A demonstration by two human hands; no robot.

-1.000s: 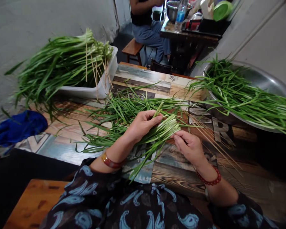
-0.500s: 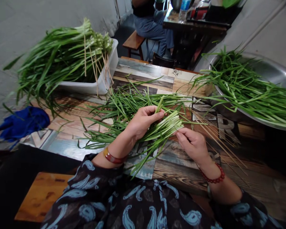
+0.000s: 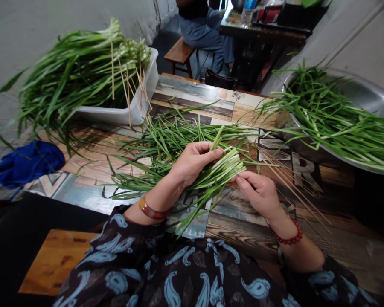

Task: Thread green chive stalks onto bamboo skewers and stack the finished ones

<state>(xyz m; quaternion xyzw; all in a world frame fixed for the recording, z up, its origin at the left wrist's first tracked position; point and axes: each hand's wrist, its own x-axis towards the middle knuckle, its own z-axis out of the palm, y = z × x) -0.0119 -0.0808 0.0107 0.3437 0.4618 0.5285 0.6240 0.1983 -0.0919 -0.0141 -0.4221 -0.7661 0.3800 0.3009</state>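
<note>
My left hand point(image 3: 193, 164) is closed round a bundle of garlic chives point(image 3: 222, 170), with a few stalks poking up past its thumb. The bundle's pale cut ends lie side by side, pointing right, and its green leaves trail left and down. At those cut ends my right hand point(image 3: 260, 192) is pinched, thumb against fingers; what sits in the pinch is too small to make out. Behind my hands a loose pile of chives point(image 3: 169, 136) spreads over the table. Thin bamboo skewers point(image 3: 294, 192) lie just right of my right hand.
A white plastic tub point(image 3: 147, 89) at the left holds skewered chive bundles point(image 3: 83, 72). To the right stands a metal basin point(image 3: 376, 96) heaped with chives. Blue gloves point(image 3: 28, 162) lie at the left edge. A seated person point(image 3: 198, 34) is beyond the table point(image 3: 237, 217).
The view has shifted slightly. Both hands stay in nearly the same place on the chives, with the stalks above the left thumb leaning slightly more to the right.
</note>
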